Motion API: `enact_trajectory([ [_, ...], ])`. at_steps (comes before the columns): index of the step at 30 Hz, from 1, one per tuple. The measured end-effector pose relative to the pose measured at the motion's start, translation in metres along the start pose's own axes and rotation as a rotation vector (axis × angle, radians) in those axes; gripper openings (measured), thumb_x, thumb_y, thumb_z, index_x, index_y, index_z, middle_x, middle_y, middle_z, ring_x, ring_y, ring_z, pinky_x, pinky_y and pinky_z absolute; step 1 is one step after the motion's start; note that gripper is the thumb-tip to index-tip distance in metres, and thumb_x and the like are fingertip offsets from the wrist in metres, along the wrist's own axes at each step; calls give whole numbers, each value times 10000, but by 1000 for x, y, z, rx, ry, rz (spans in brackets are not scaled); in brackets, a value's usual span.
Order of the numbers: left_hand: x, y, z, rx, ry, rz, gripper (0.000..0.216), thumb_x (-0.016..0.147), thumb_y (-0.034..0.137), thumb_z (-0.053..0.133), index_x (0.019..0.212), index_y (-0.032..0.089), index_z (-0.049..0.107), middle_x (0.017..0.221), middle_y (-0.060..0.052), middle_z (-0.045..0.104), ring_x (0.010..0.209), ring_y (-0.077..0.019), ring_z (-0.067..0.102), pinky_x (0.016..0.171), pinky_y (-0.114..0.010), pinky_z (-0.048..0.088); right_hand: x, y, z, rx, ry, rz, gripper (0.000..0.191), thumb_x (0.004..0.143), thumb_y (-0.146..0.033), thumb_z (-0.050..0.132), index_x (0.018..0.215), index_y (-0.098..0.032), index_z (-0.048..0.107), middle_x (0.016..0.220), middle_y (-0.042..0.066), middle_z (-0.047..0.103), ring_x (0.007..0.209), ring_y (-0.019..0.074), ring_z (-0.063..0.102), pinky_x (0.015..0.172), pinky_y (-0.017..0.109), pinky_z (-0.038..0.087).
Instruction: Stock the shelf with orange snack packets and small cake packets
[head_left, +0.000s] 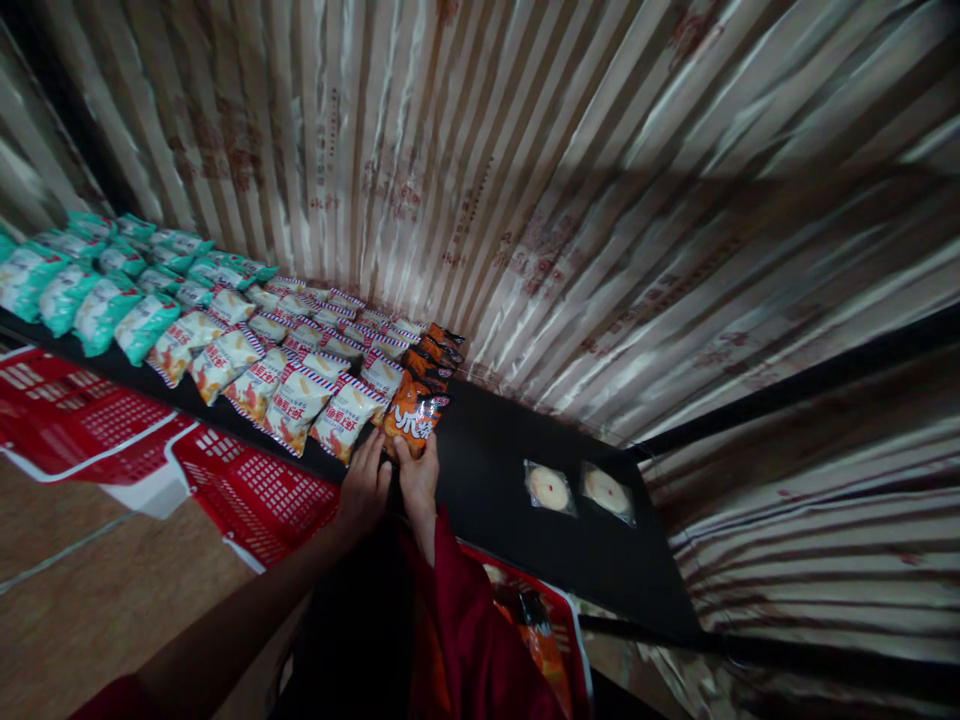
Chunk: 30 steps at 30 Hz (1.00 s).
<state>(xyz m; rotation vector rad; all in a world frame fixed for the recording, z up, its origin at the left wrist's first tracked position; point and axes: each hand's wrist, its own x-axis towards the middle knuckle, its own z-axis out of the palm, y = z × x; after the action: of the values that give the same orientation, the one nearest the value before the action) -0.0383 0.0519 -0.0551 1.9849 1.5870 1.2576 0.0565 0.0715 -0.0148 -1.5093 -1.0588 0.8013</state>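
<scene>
At the front edge of the black shelf, my right hand point(418, 478) holds the lower part of an orange snack bag point(411, 408), thumb on its front and fingers at its right side. This bag stands at the front of a short row of orange bags point(435, 352). Close beside it, my left hand point(366, 482) has its fingers stretched out by the bag's lower left corner. Those fingertips are near the last white snack bag point(346, 415) of the front row; whether they touch either bag I cannot tell.
Rows of white bags point(281, 405) and green bags point(105, 310) fill the left of the black shelf point(487, 440). Two round, clear-wrapped items point(550, 488) lie at its right. Red baskets point(255, 480) stand below, one holding orange bags point(544, 640). A striped curtain point(525, 200) hangs behind.
</scene>
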Motion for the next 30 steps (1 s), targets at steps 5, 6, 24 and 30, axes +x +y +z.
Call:
enact_trajectory([
  [5,1,2,-4,53,7,93,470,895,227,318,1338,93,400,1397,-175,438,1309,-250,393,1067,-465,366,0,2,-3,-180,85,-65,422,717,-426,622,1060,-184,582,1001,89,626,938,232,579,848,347,456],
  [6,1,3,-6,65,-3,129,475,890,217,322,1344,97,396,1405,-173,429,1317,-253,381,1069,-465,364,1,2,-3,-208,95,-71,416,715,-429,624,1049,-184,587,999,94,617,940,237,572,853,353,453],
  [24,21,0,-20,287,-173,543,482,877,206,379,1351,132,424,1426,-120,417,1376,-257,267,1106,-459,287,11,-9,-35,-191,46,-173,511,816,-444,511,1245,-167,484,1164,129,548,1020,205,553,910,355,444],
  [30,41,0,-29,300,-257,691,481,878,153,368,1357,172,414,1427,-79,425,1379,-246,261,1112,-444,278,45,-64,-46,-405,86,-584,364,895,-360,408,1156,-170,576,1134,113,598,1084,214,509,967,395,381],
])
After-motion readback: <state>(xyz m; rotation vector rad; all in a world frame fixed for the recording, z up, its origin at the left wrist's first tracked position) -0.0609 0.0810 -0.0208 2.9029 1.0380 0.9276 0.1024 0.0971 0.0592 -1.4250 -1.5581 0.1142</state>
